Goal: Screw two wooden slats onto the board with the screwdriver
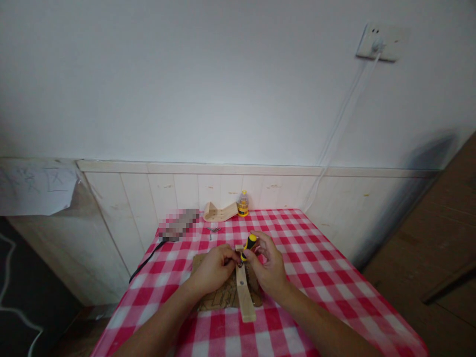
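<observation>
The right hand [269, 267] pinches a yellow-and-black screwdriver [248, 246] tilted tip-down onto the far end of a wooden strip [245, 297], the left hand [213, 270] curled at the tip at nine o'clock, both over cardboard [219, 297] on the checked tablecloth [316, 277].

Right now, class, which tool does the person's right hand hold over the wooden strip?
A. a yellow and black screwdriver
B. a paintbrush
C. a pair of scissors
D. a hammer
A: the right hand has its grip on a screwdriver with a yellow and black handle, its tip pointing down at the far end of the wooden strip, where the left hand rests.
</observation>
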A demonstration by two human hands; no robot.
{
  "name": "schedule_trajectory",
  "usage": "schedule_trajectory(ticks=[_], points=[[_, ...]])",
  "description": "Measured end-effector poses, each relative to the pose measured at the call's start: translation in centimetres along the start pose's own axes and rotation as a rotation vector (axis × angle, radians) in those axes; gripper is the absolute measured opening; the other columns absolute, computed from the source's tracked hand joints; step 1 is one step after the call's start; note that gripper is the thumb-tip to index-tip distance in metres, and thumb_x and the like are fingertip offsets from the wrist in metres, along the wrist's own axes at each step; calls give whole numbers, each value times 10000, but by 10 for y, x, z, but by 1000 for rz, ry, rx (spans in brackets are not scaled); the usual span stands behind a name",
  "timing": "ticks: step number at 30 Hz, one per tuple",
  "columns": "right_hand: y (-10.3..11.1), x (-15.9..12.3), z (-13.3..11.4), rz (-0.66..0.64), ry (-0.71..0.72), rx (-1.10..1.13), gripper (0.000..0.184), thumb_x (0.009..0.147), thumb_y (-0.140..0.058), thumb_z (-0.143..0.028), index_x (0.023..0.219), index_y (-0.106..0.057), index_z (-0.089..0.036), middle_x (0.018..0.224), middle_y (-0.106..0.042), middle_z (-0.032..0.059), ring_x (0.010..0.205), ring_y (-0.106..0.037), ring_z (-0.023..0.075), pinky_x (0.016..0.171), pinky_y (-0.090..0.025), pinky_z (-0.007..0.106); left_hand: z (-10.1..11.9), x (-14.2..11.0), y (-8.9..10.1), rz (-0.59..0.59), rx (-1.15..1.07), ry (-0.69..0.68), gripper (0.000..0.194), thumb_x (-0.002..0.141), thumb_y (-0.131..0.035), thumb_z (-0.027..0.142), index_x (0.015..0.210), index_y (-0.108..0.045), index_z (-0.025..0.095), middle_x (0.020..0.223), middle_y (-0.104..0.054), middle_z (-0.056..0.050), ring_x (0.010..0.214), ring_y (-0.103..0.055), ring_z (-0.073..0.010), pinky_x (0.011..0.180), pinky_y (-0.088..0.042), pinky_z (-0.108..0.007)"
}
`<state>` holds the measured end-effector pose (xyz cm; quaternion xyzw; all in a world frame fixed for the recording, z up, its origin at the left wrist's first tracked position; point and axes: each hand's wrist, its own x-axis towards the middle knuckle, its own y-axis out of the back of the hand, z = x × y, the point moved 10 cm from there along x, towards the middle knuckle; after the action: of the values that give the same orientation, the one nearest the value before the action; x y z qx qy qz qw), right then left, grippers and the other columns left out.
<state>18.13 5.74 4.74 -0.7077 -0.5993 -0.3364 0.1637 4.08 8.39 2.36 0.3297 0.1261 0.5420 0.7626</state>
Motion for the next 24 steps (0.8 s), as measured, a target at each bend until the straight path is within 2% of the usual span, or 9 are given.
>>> schedule_trajectory(ticks=[4, 9, 15, 24], points=[[1, 0, 3, 10, -24, 2, 368, 855, -681, -217, 1202, -564, -256, 948, -712, 34, 839, -695, 191, 723, -559, 300, 0, 1, -4, -17, -60, -51, 251, 820, -509, 97, 819, -742, 190, 886, -732, -24, 866, -680, -158, 797, -513, -242], [1, 1, 4, 26, -32, -10, 348, 843, -696, -241, 1165, -564, -252, 918, -703, 31, 808, -683, 191, 685, -549, 295, -2, 0, -3, -6, -41, -23, 256, 809, -513, 93, 816, -745, 202, 900, -743, -14, 870, -681, -159, 801, -506, -240], [1, 2, 3, 38, -38, -5, 336, 826, -714, -256, 1127, -564, -252, 888, -686, 25, 756, -663, 189, 640, -540, 292, -4, 2, -5, -8, -65, -55, 251, 806, -512, 88, 815, -743, 186, 871, -734, -20, 835, -675, -152, 779, -506, -238], [2, 0, 4, 44, -27, -18, 351, 833, -708, -238, 1151, -560, -263, 896, -682, 18, 762, -659, 187, 661, -544, 297, 4, -3, 3, -10, 49, 40, 270, 801, -541, 63, 833, -764, 211, 915, -759, -9, 853, -688, -163, 770, -507, -243]])
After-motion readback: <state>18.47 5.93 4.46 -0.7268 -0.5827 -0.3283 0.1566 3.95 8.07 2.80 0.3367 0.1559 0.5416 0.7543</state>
